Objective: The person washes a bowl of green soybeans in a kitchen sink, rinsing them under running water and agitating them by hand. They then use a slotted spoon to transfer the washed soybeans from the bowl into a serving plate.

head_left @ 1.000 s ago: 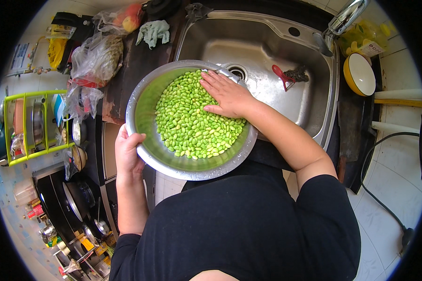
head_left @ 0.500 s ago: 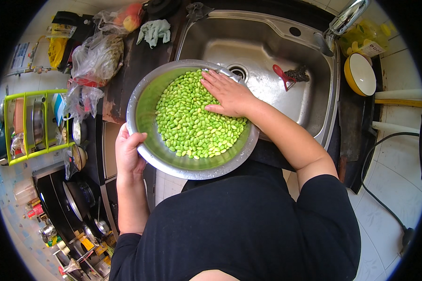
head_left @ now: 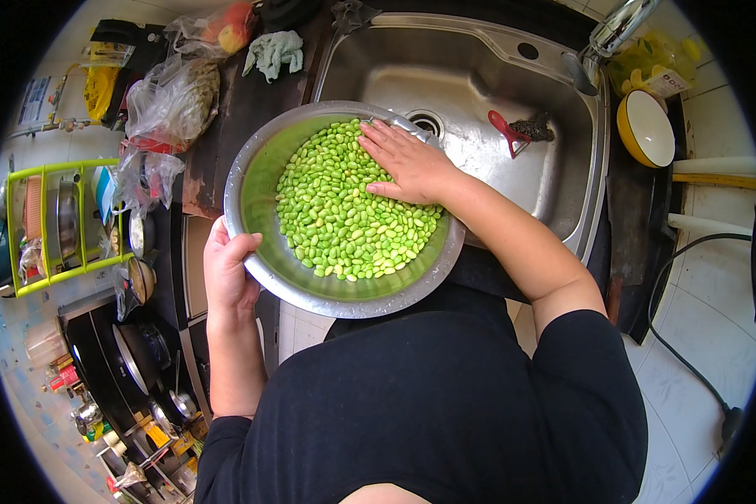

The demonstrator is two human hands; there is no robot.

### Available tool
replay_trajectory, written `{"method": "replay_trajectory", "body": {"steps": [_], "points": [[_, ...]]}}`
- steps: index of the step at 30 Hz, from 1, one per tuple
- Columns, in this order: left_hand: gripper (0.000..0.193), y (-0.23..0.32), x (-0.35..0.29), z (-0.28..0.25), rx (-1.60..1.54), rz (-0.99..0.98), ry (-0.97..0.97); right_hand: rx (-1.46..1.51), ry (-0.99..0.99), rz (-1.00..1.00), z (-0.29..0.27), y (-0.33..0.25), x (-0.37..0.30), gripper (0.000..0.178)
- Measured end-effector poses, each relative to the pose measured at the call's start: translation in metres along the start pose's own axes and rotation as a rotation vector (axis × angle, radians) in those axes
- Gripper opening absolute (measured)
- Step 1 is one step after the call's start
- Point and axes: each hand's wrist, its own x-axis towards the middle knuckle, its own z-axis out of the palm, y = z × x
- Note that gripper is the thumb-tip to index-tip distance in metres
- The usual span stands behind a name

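Note:
A wide stainless steel basin (head_left: 344, 307) holds a heap of shelled green beans (head_left: 336, 202). My left hand (head_left: 228, 265) grips its left rim, thumb over the top edge and the other fingers hidden beneath. Across the far right part of the basin, my right hand (head_left: 405, 161) lies flat on the beans with its fingers stretched out. The basin overlaps the near left corner of the metal sink (head_left: 479, 92), and the sink's drain shows just past the rim.
Inside the sink lies a red-handled peeler (head_left: 509, 133) beside a dark clump. A faucet (head_left: 617, 34) rises at the far right, near a yellow bowl (head_left: 645, 128). To the left are a cloth (head_left: 274, 55), plastic bags (head_left: 172, 105), a green dish rack (head_left: 80, 214) and a stove (head_left: 101, 361).
The basin has shifted very slightly up and to the left, with both hands. My right hand stays flat on the beans and my left keeps its hold on the rim.

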Motion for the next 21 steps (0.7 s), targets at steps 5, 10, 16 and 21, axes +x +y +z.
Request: {"method": "replay_trajectory", "body": {"steps": [5,10,16,21], "points": [[0.030,0.0027,-0.0030,0.0043,-0.002,0.005,-0.012,0.002,0.008,-0.004,0.0011,0.0007,-0.0006,0.073],[0.030,0.0043,-0.0045,0.0075,-0.003,0.009,-0.011,0.011,0.005,-0.002,0.0004,0.0006,-0.0009,0.073],[0.030,0.0042,-0.0062,0.0080,0.010,0.018,-0.009,-0.018,0.034,-0.013,0.0048,0.0026,-0.0009,0.076],[0.030,0.0045,-0.0079,0.0092,0.033,0.029,-0.001,-0.016,0.039,-0.012,0.0054,0.0029,-0.0013,0.076]]}}
